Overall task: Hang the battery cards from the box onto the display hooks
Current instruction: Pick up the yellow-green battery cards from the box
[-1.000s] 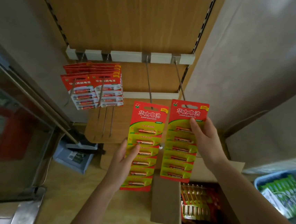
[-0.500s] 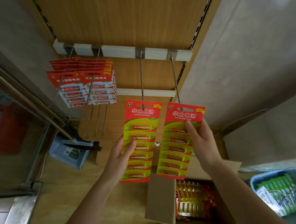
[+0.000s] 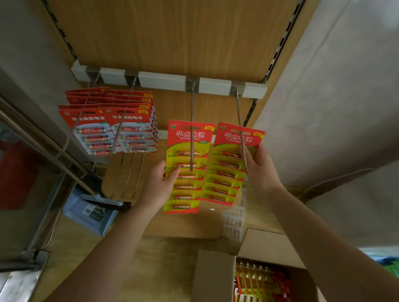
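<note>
The left card (image 3: 186, 174) and right card (image 3: 228, 170) have slid farther onto their hooks (image 3: 191, 111) than half a second ago, and the wires now cross their faces. At far left, red cards (image 3: 113, 128) hang in stacks. The left hand (image 3: 158, 188) pinches the left card's edge, thumb in front. The right hand (image 3: 263, 174) grips the tilted right card's right edge. The open box (image 3: 213, 286) at lower right holds more.

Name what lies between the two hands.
Head view: the left battery card, held by the left hand, beside the right battery card, held by the right hand.
</note>
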The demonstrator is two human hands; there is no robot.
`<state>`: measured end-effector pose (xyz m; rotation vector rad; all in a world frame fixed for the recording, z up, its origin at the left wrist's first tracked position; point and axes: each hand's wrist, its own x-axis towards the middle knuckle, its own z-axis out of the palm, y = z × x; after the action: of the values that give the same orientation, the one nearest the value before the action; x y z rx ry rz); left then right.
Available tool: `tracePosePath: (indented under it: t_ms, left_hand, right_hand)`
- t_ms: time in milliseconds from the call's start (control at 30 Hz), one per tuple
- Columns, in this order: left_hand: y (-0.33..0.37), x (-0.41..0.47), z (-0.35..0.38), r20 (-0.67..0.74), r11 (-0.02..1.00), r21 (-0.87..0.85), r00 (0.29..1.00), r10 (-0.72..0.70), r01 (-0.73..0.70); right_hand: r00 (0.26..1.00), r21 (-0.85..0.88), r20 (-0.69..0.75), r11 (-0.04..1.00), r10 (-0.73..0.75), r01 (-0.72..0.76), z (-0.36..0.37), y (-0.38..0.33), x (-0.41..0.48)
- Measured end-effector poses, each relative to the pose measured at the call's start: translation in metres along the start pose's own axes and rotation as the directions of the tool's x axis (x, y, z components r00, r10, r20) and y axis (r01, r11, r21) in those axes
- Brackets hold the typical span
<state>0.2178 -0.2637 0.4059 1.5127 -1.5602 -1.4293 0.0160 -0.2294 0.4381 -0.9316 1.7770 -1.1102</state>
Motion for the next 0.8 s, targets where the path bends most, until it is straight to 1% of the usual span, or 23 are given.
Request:
tracePosePath:
  t_ms: [100,267,433,500,600,700,800]
  left_hand:
    - [0.006,0.027,-0.001,-0.053,0.992,0.124,0.998,0.030,-0.023]
    - [0.019,0.056,0.000,-0.060,0.959,0.279,0.997,-0.040,0.055]
    - [0.029,0.072,0.002,-0.067,0.939,0.324,0.993,-0.097,0.114]
    - [0.031,0.075,0.006,-0.077,0.933,0.342,0.993,-0.091,0.112]
    - [0.030,0.075,0.009,-0.102,0.917,0.380,0.991,-0.085,0.118]
    - [0.028,0.070,0.008,-0.126,0.924,0.357,0.987,-0.102,0.141]
    - [0.024,0.057,0.009,-0.152,0.925,0.358,0.985,-0.080,0.130]
  right_hand:
    - [1.000,-0.044,-0.022,0.999,-0.013,0.012,0.001,-0.005,0.021]
    - [1.000,-0.101,-0.031,0.995,-0.001,-0.003,0.000,-0.019,0.046]
    - [1.000,-0.101,-0.008,0.995,0.021,-0.022,-0.003,-0.029,0.060]
    - [1.000,-0.113,-0.015,0.993,0.026,-0.027,-0.001,-0.031,0.061]
    - [0.998,-0.159,-0.060,0.986,0.037,-0.046,-0.001,-0.032,0.057]
    - [0.993,-0.177,-0.115,0.983,0.032,-0.052,-0.002,-0.029,0.044]
    - [0.984,-0.214,-0.178,0.975,0.025,-0.063,-0.006,-0.018,0.022]
